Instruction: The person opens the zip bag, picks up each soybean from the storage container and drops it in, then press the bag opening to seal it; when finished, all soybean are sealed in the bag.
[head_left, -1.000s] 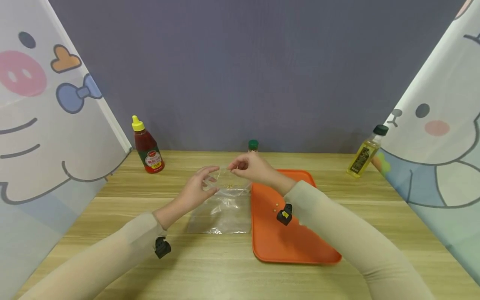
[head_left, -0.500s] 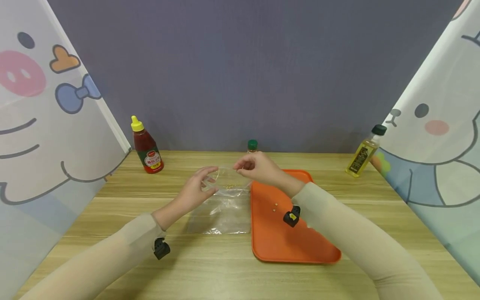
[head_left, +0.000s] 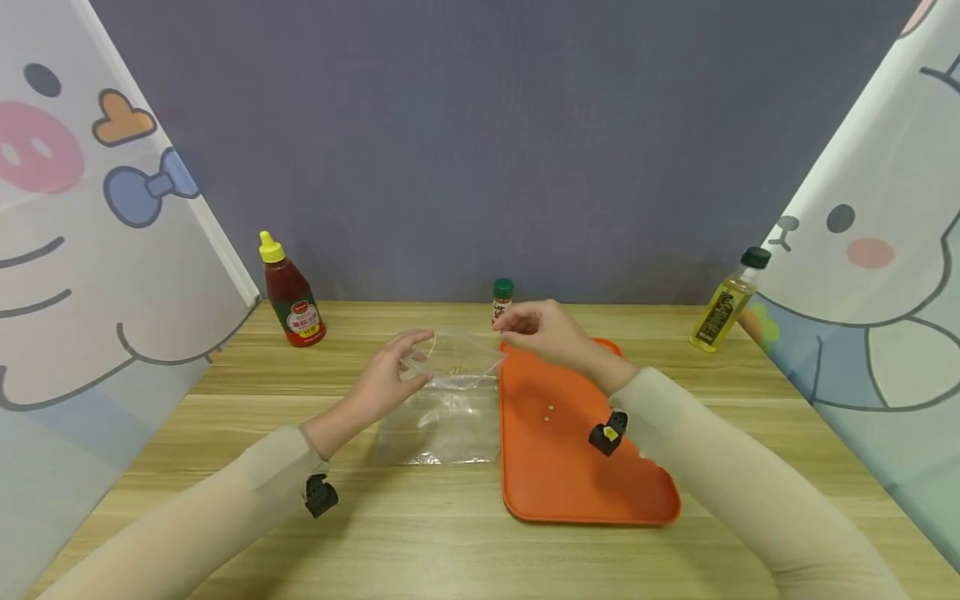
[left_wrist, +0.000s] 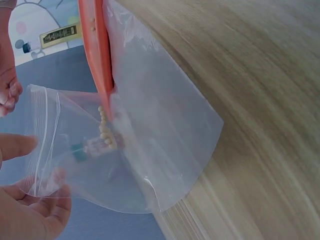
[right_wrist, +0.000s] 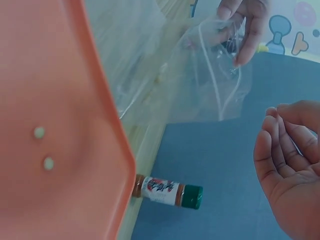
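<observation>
A clear zip bag (head_left: 442, 421) lies on the table with its mouth raised. My left hand (head_left: 393, 362) holds the left side of that mouth; in the left wrist view, its fingers (left_wrist: 57, 212) show at the zip edge. Several small pale-yellow beans (left_wrist: 104, 129) lie inside the bag. My right hand (head_left: 547, 333) hovers over the far left corner of the orange tray (head_left: 592, 504), apart from the bag. Its fingers are loosely bent toward the thumb, with nothing visible between them (right_wrist: 290, 155). Two loose beans (right_wrist: 44, 148) rest on the tray.
A shaker bottle with a green cap (right_wrist: 162, 191) stands behind the tray. The ketchup bottle (head_left: 295, 304) is at the back left, an oil bottle (head_left: 723, 310) at the back right. Grey panel (head_left: 480, 150) and printed side walls (head_left: 67, 292) border the table.
My right hand has moved from the bag's mouth to the right, over the tray's far edge, uncovering more of the shaker bottle. My left hand stays at the bag.
</observation>
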